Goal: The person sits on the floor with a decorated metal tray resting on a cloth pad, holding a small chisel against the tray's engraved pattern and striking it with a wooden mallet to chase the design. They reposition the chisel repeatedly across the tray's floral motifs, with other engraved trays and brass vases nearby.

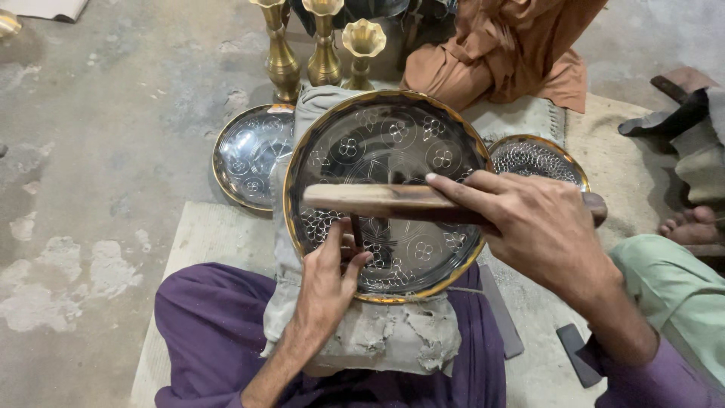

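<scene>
A round dark metal plate point(393, 143) with a brass rim and engraved flower patterns rests on a grey cloth-covered pad point(385, 340) over my lap. My left hand point(328, 283) pinches a thin chisel point(355, 227) upright against the plate's lower part. Above it, my right hand point(532, 223) grips a wooden mallet point(377, 201) lying level across the plate, just over the chisel's top.
A second engraved plate point(249, 155) lies on the floor to the left, a third point(540, 159) to the right. Three brass vases point(325, 45) stand behind. A person in orange cloth point(506, 53) sits beyond. A bare foot point(691, 227) and dark flat tools point(578, 351) are at right.
</scene>
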Action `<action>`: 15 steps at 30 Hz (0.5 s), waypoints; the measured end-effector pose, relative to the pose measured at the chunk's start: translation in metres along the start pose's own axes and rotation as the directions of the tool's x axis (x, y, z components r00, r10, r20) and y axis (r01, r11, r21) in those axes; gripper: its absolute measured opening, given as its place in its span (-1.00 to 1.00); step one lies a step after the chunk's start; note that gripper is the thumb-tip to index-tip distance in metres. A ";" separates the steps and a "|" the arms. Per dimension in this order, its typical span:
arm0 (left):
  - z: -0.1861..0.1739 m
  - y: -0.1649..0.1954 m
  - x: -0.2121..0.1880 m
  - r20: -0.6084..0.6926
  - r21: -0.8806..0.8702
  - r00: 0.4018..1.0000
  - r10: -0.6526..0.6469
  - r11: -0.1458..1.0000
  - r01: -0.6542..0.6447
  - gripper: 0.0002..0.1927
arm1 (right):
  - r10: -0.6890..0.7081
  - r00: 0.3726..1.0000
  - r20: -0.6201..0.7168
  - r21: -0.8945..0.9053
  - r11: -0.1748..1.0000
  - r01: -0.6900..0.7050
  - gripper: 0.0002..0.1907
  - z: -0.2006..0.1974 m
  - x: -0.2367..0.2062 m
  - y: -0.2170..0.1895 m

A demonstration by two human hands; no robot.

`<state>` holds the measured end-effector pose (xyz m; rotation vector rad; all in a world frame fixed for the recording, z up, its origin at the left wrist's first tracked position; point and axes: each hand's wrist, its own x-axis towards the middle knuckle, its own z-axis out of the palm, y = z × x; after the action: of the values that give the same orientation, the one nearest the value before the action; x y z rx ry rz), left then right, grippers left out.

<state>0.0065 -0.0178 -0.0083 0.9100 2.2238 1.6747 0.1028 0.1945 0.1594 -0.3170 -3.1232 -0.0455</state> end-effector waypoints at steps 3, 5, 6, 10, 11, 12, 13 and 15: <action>0.000 -0.001 -0.001 0.010 -0.054 1.000 -0.013 0.998 0.014 -0.53 | -0.042 0.990 -0.137 0.201 0.977 0.069 -0.22 0.003 0.004 -0.004; 0.000 -0.001 -0.001 0.014 -0.039 1.000 -0.004 0.999 0.005 -0.54 | -0.073 0.989 -0.129 0.180 0.979 0.096 -0.22 0.007 0.005 -0.003; 0.000 -0.001 0.000 0.014 -0.018 1.000 0.012 1.000 -0.012 -0.54 | -0.112 0.991 -0.075 0.038 0.993 0.115 -0.24 0.009 0.005 -0.002; 0.002 0.000 0.003 0.043 -0.052 0.999 -0.010 0.999 0.013 -0.50 | 0.028 0.996 -0.082 0.069 0.997 -0.022 -0.24 0.020 0.002 0.004; 0.002 0.001 0.003 0.059 -0.089 0.998 -0.038 0.995 0.043 -0.49 | 0.054 0.998 -0.016 0.087 0.995 -0.052 -0.20 0.022 0.000 0.005; 0.001 0.001 0.003 0.061 -0.056 0.998 -0.009 0.998 0.012 -0.49 | 0.079 0.995 0.053 0.105 0.991 -0.084 -0.17 0.023 -0.003 0.008; -0.001 0.002 0.004 0.064 -0.023 0.998 0.022 1.000 -0.021 -0.50 | 0.103 0.988 0.119 0.120 0.986 -0.117 -0.13 0.024 -0.005 0.010; -0.002 0.003 0.006 0.078 0.013 0.995 0.055 0.998 -0.056 -0.50 | 0.029 0.999 -0.031 0.029 0.999 -0.028 -0.16 0.027 -0.013 0.013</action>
<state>0.0016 -0.0152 -0.0038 1.0317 2.1826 1.6191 0.1185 0.2056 0.1326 -0.3572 -3.0846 -0.0057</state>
